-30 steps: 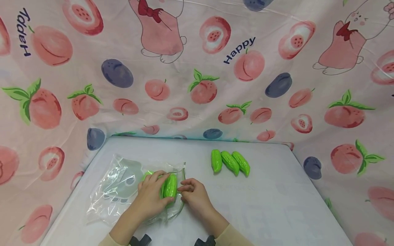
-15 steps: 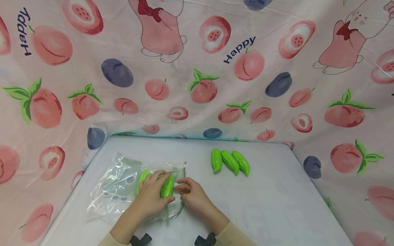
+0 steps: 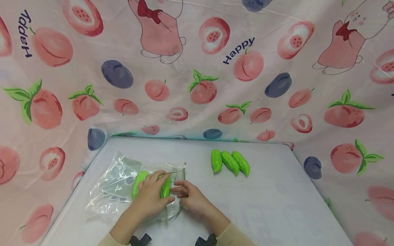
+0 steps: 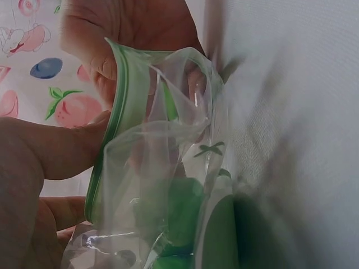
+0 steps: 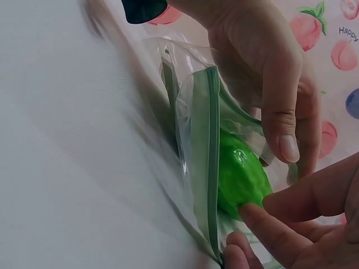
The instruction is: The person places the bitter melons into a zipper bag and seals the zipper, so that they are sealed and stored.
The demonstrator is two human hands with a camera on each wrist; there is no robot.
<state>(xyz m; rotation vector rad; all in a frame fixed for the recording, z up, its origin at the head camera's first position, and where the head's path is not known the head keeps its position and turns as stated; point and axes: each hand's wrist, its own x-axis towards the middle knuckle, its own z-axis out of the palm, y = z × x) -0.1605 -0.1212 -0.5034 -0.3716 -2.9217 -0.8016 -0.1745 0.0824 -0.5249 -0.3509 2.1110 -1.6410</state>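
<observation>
A clear zip bag (image 3: pixel 172 205) with a green seal and a grey-green printed figure lies on the table at left. My left hand (image 3: pixel 152 193) holds its mouth apart, the green seal strip (image 4: pixel 101 151) between thumb and fingers in the left wrist view. A bright green bitter melon (image 3: pixel 166 188) lies in the mouth, partly hidden by that hand. Deeper inside, another bitter melon (image 3: pixel 139 184) shows left of the hand. My right hand (image 3: pixel 192 196) reaches into the mouth; its fingertips (image 5: pixel 252 213) touch the near end of the melon (image 5: pixel 241 174) in the right wrist view.
Three more bitter melons (image 3: pixel 227 163) lie side by side at the back of the white table (image 3: pixel 271 205). A fruit-patterned cloth (image 3: pixel 184 78) hangs behind and at both sides. Black wrist mounts (image 3: pixel 205 240) show at the front edge.
The melon in the mouth has slid left, deeper into the bag, with the right fingers following it. The inner melon has shifted left and shows more. The left hand stays almost still.
</observation>
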